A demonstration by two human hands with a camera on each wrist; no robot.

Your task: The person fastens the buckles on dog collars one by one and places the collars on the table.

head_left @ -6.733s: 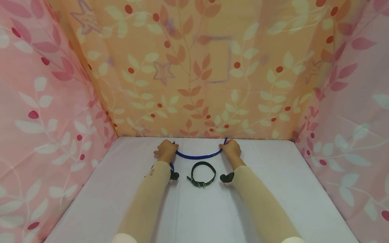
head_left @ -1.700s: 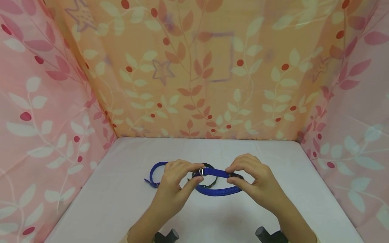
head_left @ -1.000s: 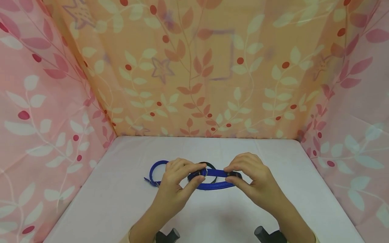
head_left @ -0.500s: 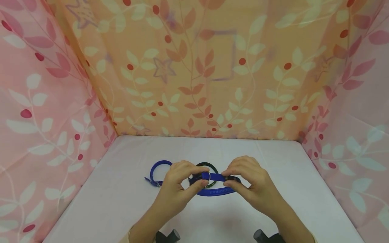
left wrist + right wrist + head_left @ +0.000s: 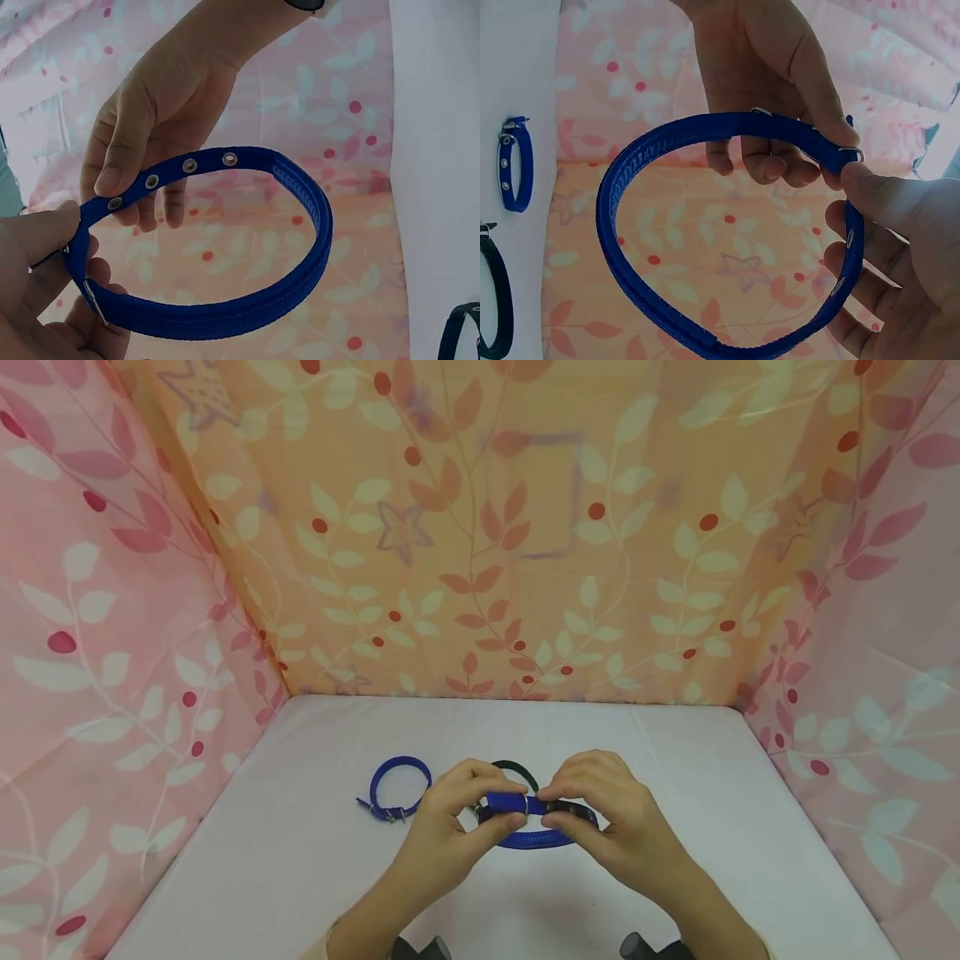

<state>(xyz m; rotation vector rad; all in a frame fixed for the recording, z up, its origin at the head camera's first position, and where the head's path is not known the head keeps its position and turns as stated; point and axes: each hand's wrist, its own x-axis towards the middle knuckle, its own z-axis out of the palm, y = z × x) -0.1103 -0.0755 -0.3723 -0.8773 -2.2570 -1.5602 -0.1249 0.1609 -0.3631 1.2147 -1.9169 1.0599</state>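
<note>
White table [image 5: 675, 793] under leafy curtains; I see both hands pinching the blue collar [image 5: 534, 838], raised at table centre: left hand [image 5: 450, 827] at buckle, right hand [image 5: 611, 827] on strap; strap may slip from buckle if either grip slackens.

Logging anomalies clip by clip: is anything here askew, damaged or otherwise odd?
Nothing stands out. Both hands, left and right, pinch a blue collar bent into a loop above the table. A smaller blue collar and a dark collar lie buckled on the table. No visible fraying.
</note>
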